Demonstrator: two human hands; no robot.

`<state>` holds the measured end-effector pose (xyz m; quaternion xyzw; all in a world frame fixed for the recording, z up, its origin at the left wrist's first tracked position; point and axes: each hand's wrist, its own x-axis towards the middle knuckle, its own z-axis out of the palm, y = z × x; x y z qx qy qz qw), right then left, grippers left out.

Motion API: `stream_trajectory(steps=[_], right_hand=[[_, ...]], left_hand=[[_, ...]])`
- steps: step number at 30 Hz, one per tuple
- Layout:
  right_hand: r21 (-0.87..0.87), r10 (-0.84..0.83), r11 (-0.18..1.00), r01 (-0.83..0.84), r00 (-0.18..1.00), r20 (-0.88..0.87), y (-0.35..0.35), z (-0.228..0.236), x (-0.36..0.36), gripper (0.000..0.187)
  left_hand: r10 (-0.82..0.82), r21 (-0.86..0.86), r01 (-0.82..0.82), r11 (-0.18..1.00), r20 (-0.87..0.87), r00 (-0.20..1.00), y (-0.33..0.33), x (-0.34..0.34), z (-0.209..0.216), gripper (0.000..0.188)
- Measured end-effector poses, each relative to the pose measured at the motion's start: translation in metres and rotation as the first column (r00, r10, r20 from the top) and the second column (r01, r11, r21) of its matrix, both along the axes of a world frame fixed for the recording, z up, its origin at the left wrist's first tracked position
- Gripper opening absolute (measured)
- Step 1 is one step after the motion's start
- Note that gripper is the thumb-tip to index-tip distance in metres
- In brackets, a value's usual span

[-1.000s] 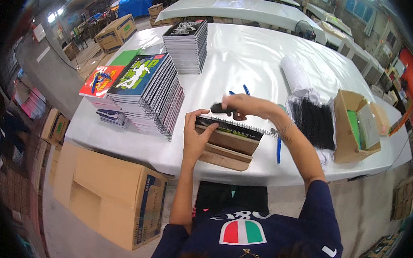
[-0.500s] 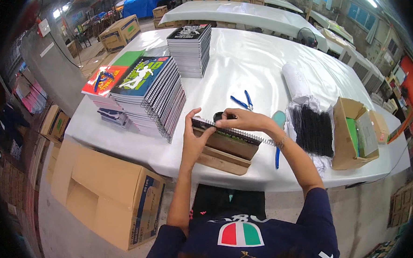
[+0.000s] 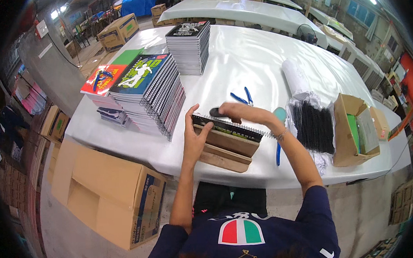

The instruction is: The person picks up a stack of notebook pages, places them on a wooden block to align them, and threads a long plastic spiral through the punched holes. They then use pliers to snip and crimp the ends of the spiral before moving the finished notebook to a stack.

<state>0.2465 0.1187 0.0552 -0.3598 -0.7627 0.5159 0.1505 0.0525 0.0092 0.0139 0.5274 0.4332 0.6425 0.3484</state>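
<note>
A spiral notebook with a black printed cover strip [image 3: 227,127] stands spine-up in a brown wooden holder [image 3: 224,160] at the table's near edge. My left hand [image 3: 197,141] grips its left end, thumb pressed on the front below the spine. A metal coil runs along the spine, and its loose tail [image 3: 268,136] sticks out past the right end. Behind the spine, my right hand [image 3: 244,112] is curled over a black rounded object [image 3: 216,112], whose kind I cannot make out. Its fingertips are partly hidden. Blue-handled pliers [image 3: 242,97] lie just beyond that hand.
Stacked spiral notebooks [image 3: 151,99] rise at the left, with another pile [image 3: 188,48] behind. To the right lie a bundle of dark coils [image 3: 313,128] and an open cardboard box [image 3: 351,130]. A large carton [image 3: 102,190] sits on the floor at left. Another blue handle [image 3: 278,154] is beside my right forearm.
My right hand has lifted off the left end of the spine and shifted slightly right and back. More of the cover strip shows. My left hand keeps its hold on the notebook.
</note>
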Motion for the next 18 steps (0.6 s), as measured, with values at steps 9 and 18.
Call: stream_trajectory(steps=[9,18], right_hand=[[0.03,0.166,0.986,-0.165,0.986,-0.033,0.007,-0.001,-0.007,0.079],[-0.123,0.075,0.988,-0.094,0.986,-0.15,0.023,-0.002,-0.001,0.083]], left_hand=[[0.018,0.009,-0.018,1.0,-0.031,0.999,-0.001,-0.004,0.001,0.058],[-0.008,0.011,0.008,1.0,-0.026,1.0,0.0,0.001,0.004,0.058]])
